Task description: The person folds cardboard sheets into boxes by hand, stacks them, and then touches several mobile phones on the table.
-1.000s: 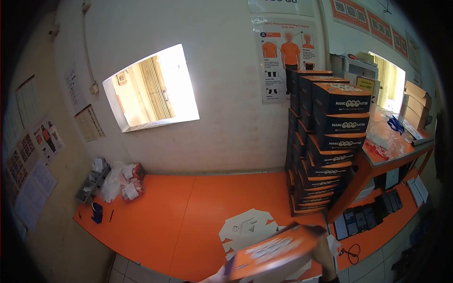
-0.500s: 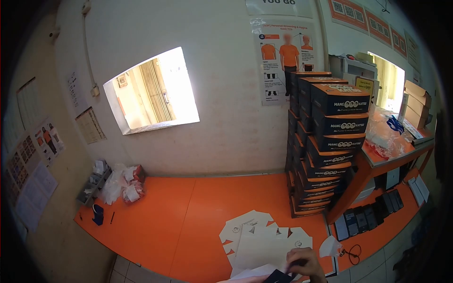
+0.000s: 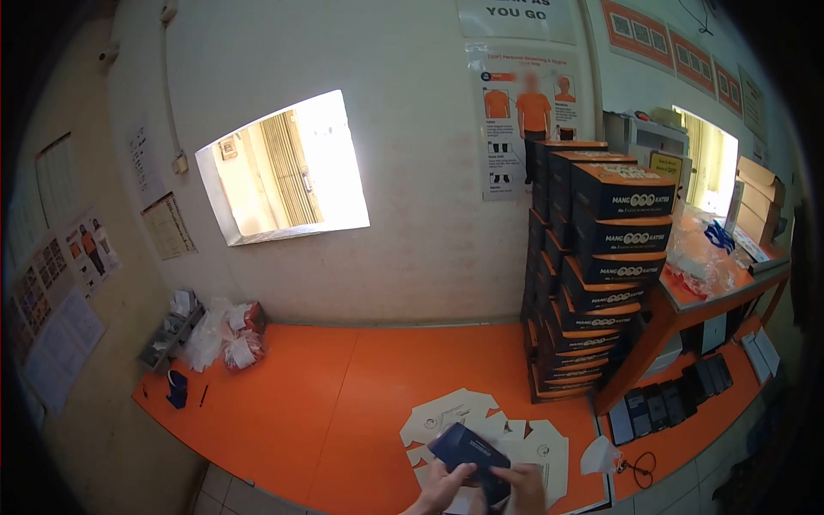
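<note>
A dark navy cardboard box blank [image 3: 468, 448], partly folded, is held low in the middle of the view. My left hand [image 3: 445, 486] is closed on its left edge, thumb on the dark face. On the right, my right hand [image 3: 522, 487] grips the same piece, its fingers partly hidden at the lower edge. Flat unfolded box blanks [image 3: 549, 446], pale side up with slots and small printed marks, lie on the orange table [image 3: 283, 412] beneath and behind both hands.
Tall stacks of black-and-orange boxes [image 3: 631, 236] stand right. Beside them are a raised orange shelf [image 3: 639, 360], dark flat items [image 3: 674, 399], a white mask-like object [image 3: 598, 455] and a black cord [image 3: 639, 470]. Plastic bags [image 3: 215, 335], a grey bin [image 3: 167, 339] and a tape dispenser [image 3: 177, 389] sit left.
The dark box blank has come up into view over the pale blanks. My left hand now shows on its left edge, and my right hand has moved slightly left and down.
</note>
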The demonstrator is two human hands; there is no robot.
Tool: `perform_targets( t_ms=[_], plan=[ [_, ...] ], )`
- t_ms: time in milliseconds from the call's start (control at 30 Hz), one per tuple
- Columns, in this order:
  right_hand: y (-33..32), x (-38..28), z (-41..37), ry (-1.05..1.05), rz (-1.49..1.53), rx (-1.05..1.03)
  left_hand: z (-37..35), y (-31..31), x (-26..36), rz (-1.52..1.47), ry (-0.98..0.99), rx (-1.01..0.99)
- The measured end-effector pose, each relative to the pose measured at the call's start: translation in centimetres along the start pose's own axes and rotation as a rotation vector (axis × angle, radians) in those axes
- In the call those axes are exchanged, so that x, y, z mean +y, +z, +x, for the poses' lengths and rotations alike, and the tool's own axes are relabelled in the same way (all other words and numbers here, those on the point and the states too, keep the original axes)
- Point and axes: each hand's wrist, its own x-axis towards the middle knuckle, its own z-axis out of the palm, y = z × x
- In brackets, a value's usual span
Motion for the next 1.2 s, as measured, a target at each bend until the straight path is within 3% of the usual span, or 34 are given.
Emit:
perform_targets(
  t_ms=[33,67,167,200,300,333,433,467,567,600,633,667,700,733,767,900,967,1067,1100,1133,1200],
  plan=[
    [0.7,-0.8,0.5,0.033,-0.092,-0.058,-0.2,0.8,-1.3,-0.091,0.062,0.127],
    [1.9,1.4,0.0,0.192,-0.030,0.042,-0.6,0.9,-0.7,-0.014,0.157,0.114],
    [-2.1,5.7,0.6,0.759,0.455,0.151,-1.6,2.0,2.6,0.137,0.374,0.147],
    [-3.0,6.2,0.8,0.790,0.609,0.197,-2.0,2.2,3.2,0.183,0.425,0.174],
    [0.2,2.8,1.5,0.249,0.371,0.012,-1.0,2.2,1.1,0.762,0.469,0.156],
    [0.7,1.2,2.0,0.021,0.072,0.074,-0.6,2.5,1.2,0.627,0.499,0.181],
    [-0.4,2.0,1.3,0.020,0.193,-0.093,-1.2,2.1,3.5,0.793,0.374,0.015],
    [-0.7,2.0,1.2,0.098,0.147,-0.052,-0.7,2.1,1.8,0.960,0.633,-0.012],
    [0.3,3.3,1.1,0.401,0.472,0.001,-0.9,4.0,1.0,0.589,0.708,0.075],
    [-0.2,3.6,1.9,0.179,0.630,0.026,-1.9,4.3,3.1,0.227,0.150,0.026],
    [-1.6,3.8,2.8,0.251,0.634,-0.098,-1.5,4.2,3.0,0.116,0.202,0.015],
    [-2.8,3.6,3.7,0.069,0.226,-0.097,-1.0,4.1,2.5,0.007,0.245,0.004],
    [-3.6,3.1,4.9,0.015,0.058,-0.152,-0.3,3.8,1.4,-0.104,0.283,-0.009],
    [-4.5,2.6,6.0,-0.047,-0.106,-0.200,1.1,2.0,-3.2,-0.100,0.082,-0.153],
    [-4.4,3.8,6.5,0.012,-0.028,-0.302,0.2,1.2,-3.7,0.287,0.039,-0.249],
    [-7.8,7.5,6.5,0.107,0.217,-0.477,-2.7,-1.1,8.7,0.426,0.190,-1.168],
    [-8.9,6.9,6.7,-0.039,0.358,-0.482,-1.9,-0.6,11.5,0.512,0.314,-1.321],
    [-7.3,2.6,9.0,-0.374,0.625,-0.643,0.5,1.0,11.5,0.658,0.499,-1.106],
    [-7.0,3.1,8.3,-0.276,0.739,-0.644,0.8,1.3,11.0,0.699,0.566,-1.036],
    [-6.7,4.3,7.9,-0.189,0.836,-0.640,0.5,1.2,9.6,0.551,0.596,-0.972],
    [-6.8,7.9,7.3,-0.054,1.004,-0.580,0.3,0.7,9.9,0.142,0.354,-0.907]
  ],
)
